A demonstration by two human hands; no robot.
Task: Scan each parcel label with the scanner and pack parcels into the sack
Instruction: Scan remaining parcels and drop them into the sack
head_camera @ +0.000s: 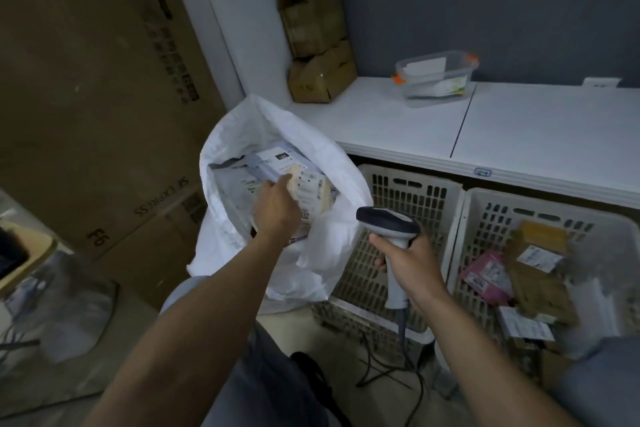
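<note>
Left fingers (286, 180) tight around a tan parcel (311, 189) over the white sack (235, 135), right fingers (380, 263) around the scanner (388, 218).

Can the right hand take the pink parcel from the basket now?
Probably not yet: the right hand grips the scanner. The pink parcel lies uncovered in the basket nearby, so the path itself looks free.

Dim, soft room light
My view bends at the edges; the white sack (225, 135) and countertop (519, 121) catch most light, while parcels (540, 253) in the right crate (491, 208) smear with blur.
</note>
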